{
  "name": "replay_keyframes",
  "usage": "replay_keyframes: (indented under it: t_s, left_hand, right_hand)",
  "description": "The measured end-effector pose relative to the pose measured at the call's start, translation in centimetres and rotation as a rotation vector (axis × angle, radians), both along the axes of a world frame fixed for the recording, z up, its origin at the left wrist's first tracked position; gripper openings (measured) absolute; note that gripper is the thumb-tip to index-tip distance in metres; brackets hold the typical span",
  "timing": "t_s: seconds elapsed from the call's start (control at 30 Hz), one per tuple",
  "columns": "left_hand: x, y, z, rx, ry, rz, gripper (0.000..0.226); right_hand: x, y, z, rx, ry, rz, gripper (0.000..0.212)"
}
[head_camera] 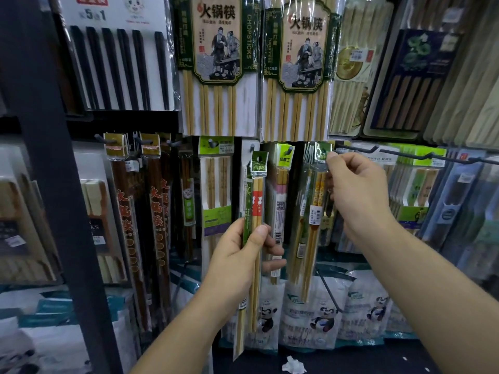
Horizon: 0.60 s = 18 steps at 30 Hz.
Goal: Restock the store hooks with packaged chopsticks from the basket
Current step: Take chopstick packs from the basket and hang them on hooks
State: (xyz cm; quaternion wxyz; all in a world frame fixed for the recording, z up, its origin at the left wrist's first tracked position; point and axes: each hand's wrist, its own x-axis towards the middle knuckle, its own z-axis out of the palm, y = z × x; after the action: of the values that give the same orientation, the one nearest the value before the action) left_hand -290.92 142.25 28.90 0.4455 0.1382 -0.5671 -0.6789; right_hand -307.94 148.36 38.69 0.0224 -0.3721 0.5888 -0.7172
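Observation:
My left hand [247,251] grips slim packs of bamboo chopsticks [256,201] with green header cards, held upright in front of the lower row of hooks. One pack shows a red-and-white band. My right hand [353,190] pinches the green header of a yellow-patterned chopstick pack [316,209] at the tip of a black metal hook [356,150]. Several similar packs hang behind it on that hook. The basket is out of view.
Large hot-pot chopstick packs [216,63] hang above. Dark red chopstick packs [129,211] hang at lower left beside a black shelf post [54,171]. More hooks with green-carded packs [415,184] extend right. Panda-printed bags [321,311] sit below. A crumpled white scrap [294,367] lies on the floor.

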Motion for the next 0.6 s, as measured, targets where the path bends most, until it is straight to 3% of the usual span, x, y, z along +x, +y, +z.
replay_keyframes:
  t_s: [0.6]
  left_hand:
    - [0.1,-0.2,-0.3,-0.087,-0.079,0.019,0.015]
  right_hand:
    - [-0.4,-0.2,-1.3,0.029,0.161,-0.147,0.02]
